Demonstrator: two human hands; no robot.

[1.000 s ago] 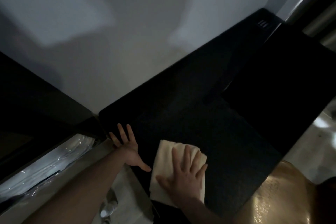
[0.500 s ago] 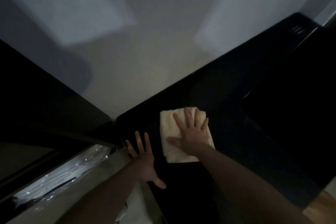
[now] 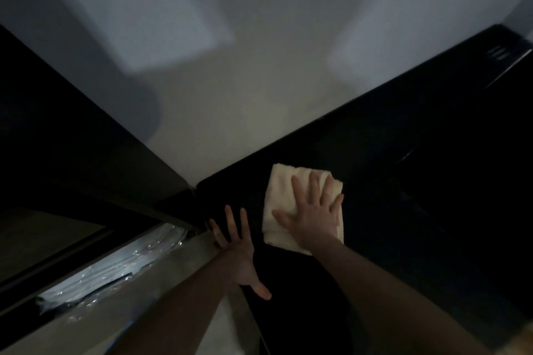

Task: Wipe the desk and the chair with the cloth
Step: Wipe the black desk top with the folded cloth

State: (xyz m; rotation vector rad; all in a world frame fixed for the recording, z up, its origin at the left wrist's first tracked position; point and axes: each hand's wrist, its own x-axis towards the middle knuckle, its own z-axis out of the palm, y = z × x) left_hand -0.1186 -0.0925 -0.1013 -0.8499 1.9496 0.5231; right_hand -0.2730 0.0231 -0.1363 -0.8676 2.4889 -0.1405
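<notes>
Here, cloth [image 3: 284, 199] flat under right hand [image 3: 314, 216]

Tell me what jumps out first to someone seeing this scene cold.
The pale folded cloth stands out against the dark desk, pressed flat under the right hand near the wall. Beside it, the left hand rests with spread fingers at the desk's left edge. Lower left, shiny clear plastic catches the light.

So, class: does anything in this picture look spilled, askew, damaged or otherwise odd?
Nothing stands out. The right hand presses the folded cloth flat on the dark desk; the left hand rests open at its edge. Dim light hides finer marks.
</notes>
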